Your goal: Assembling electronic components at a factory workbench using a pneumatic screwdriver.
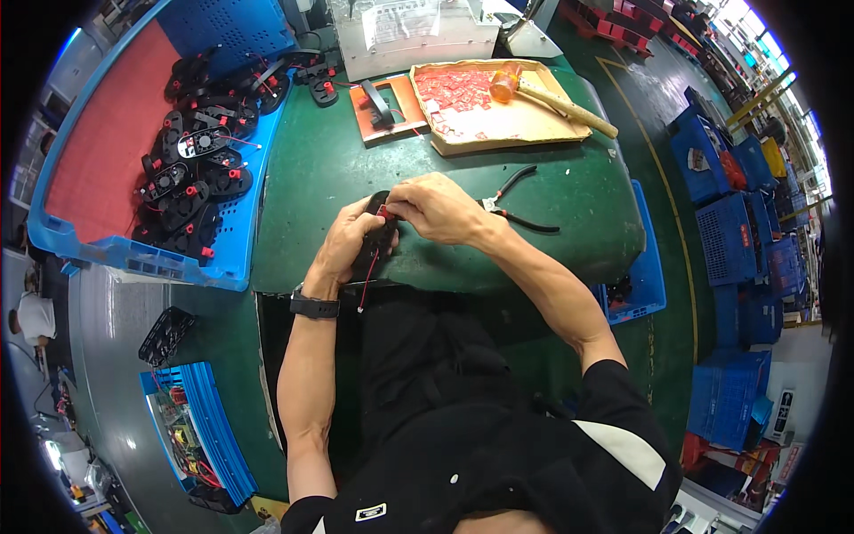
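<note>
Over the near edge of the green bench, my left hand [342, 242] is closed round a black plastic housing [380, 233], held tilted. A thin red wire [368, 278] hangs down from it and ends in a small white plug. My left thumb rests beside a small red part [384, 213] on the housing. My right hand [440, 210] is closed too, its thumb and fingertips pinched together at that red part; they partly cover it. Right of my right hand lie pliers with black handles [519, 179], jaws spread toward that hand.
Beyond my hands, a cardboard tray [507, 141] holds red pieces and an orange-headed mallet [560, 103]. Beside it, an orange fixture [365, 125] carries a black part. At left, a blue crate [151, 258] contains many similar black housings. A metal box [418, 44] stands behind.
</note>
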### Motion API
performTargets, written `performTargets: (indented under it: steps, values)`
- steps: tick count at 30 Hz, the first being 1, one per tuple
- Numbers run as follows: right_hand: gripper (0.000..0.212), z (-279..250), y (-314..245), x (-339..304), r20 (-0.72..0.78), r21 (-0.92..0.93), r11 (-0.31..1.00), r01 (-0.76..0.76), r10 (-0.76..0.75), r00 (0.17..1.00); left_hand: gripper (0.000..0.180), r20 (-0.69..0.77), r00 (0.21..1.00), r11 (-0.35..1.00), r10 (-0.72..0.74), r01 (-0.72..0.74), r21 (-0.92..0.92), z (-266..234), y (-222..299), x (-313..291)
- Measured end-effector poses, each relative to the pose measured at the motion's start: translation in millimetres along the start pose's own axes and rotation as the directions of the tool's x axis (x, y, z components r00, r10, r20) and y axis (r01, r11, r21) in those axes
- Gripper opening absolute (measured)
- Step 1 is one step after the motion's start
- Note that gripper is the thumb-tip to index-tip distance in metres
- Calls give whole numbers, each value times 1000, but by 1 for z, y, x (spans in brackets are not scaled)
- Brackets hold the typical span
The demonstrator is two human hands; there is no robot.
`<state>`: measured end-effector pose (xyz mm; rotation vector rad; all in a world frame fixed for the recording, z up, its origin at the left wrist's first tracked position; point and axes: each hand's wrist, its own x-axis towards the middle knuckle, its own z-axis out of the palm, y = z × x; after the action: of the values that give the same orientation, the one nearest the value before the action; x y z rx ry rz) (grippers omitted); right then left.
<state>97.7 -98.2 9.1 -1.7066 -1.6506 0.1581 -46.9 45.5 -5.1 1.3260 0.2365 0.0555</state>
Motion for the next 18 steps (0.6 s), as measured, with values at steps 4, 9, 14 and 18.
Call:
performTargets:
  steps: [4, 9, 14, 18]
  values:
    - [12, 15, -3, -6, -112, -26, 999, -29, 26, 993, 27, -13, 1000, 1000, 4, -4, 8, -3, -2, 1]
    - [11, 31, -5, -9, -209, -30, 995, -100, 92, 974, 25, -18, 1000, 999, 11, -10, 50, -4, -6, 4]
    - [10, 32, -14, -10, -228, -69, 986, -149, 130, 965, 25, -29, 999, 998, 30, -28, 57, -4, -7, 4]
    - [12, 35, -12, -13, -254, -150, 969, -196, 154, 955, 26, -87, 996, 997, -27, 34, 73, 3, -2, 7]
